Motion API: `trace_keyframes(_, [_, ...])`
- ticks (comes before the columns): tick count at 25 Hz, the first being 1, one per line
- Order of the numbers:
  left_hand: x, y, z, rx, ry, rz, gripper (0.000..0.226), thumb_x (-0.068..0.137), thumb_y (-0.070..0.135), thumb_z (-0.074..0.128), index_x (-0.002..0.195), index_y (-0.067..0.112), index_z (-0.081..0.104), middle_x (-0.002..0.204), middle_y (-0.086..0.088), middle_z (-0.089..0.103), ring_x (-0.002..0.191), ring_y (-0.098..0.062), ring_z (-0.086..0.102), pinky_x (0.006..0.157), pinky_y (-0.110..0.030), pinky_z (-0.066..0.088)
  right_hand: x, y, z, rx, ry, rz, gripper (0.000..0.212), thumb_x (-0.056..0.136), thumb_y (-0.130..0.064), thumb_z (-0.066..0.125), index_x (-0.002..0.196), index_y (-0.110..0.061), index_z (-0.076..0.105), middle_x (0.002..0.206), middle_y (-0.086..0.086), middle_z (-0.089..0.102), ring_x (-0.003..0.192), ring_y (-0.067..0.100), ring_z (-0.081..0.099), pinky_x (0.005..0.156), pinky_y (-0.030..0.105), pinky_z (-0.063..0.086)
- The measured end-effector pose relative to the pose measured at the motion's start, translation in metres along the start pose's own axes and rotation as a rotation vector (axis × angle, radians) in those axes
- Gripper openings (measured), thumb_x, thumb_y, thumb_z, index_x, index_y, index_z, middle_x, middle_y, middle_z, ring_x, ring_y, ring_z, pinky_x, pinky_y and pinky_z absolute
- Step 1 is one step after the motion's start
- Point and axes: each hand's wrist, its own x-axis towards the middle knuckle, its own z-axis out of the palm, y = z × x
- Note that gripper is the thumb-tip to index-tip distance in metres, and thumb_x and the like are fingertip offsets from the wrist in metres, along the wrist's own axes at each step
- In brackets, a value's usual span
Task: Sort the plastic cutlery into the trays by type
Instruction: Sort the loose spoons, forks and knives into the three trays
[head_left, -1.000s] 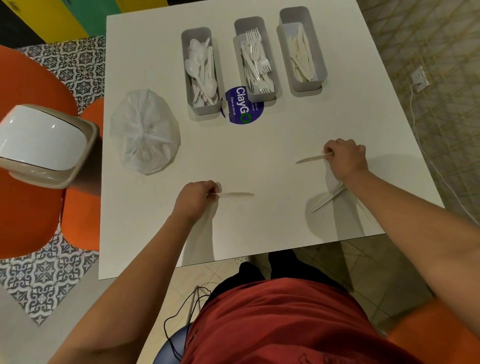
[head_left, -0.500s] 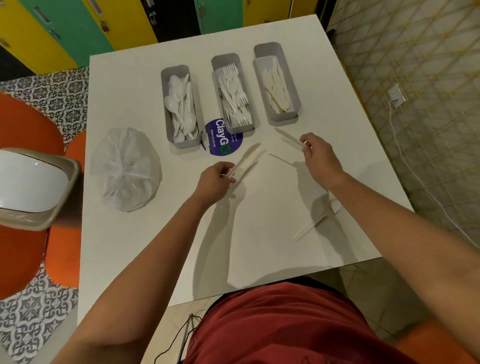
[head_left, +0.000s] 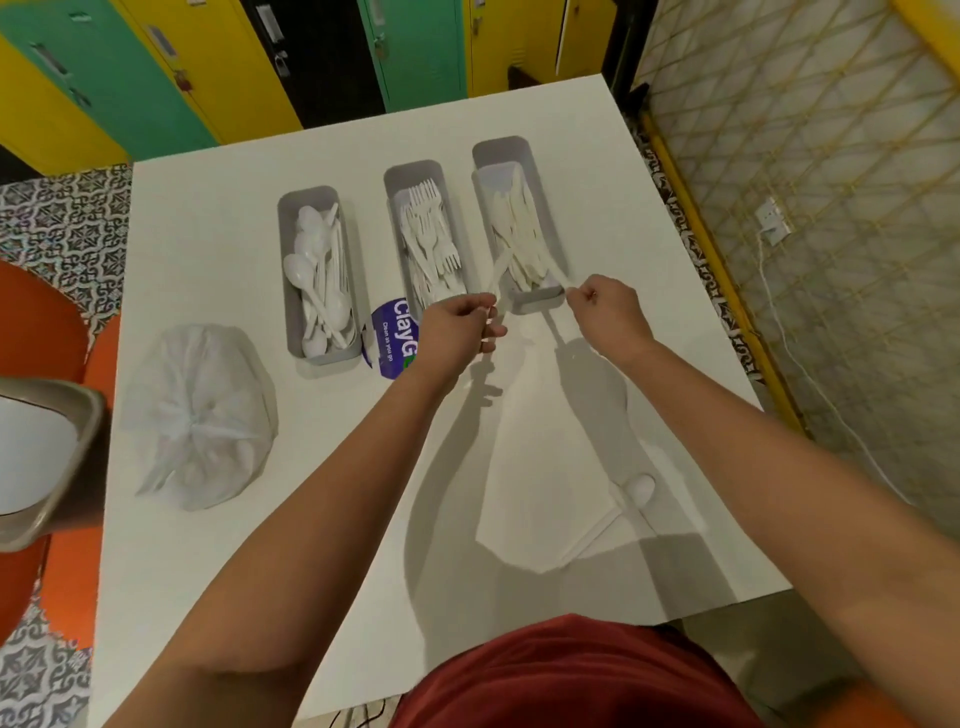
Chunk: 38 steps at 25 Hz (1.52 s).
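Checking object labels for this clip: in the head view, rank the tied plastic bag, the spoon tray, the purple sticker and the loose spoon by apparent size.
1. Plastic bag
2. Spoon tray
3. Purple sticker, partly hidden by the left hand
4. Loose spoon, though it lies nearer the camera.

1. Both forearms are bare from elbow to wrist; no sleeves reach them.
2. The left hand (head_left: 457, 332) and right hand (head_left: 608, 312) wear no gloves, rings or watch.
3. Below the hands, a dark red garment (head_left: 561, 675) covers the torso.
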Motion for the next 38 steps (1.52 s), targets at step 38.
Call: trace_keyframes(38, [-0.089,-0.122,0.059,1.011,-0.51,0.24,0.028,0.087,0.026,0.059,0.112,0.013,0.059,0.114,-0.005,0.059,0.104,-0.022,0.057,0.081,-0.028,0.044,-0.122,0.14,-0.02,-0.239,0.157,-0.011,0.02,0.086,-0.022,0.059,0.102,-0.011,0.064,0.11,0.008,0.06,0.103,0.028,0.052,0.086,0.043,0.047])
